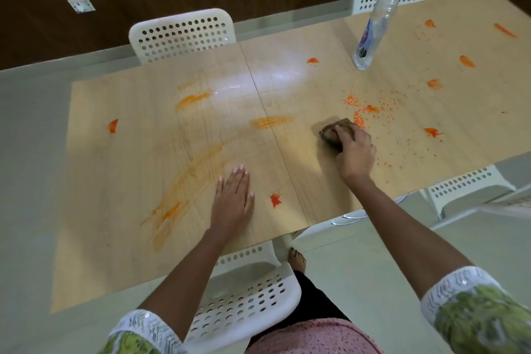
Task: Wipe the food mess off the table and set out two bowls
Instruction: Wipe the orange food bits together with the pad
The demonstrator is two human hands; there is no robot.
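Wiping is approx. half done. A brown cloth [334, 133] is grasped under the right hand [355, 151] and pressed to the table [301, 181]; the left hand [234, 198] is laid flat, fingers straight, holding nothing. Orange smears [186, 175] are seen left of the grip, crumbs [365, 109] just beyond it, blobs further right. No bowls are seen yet.
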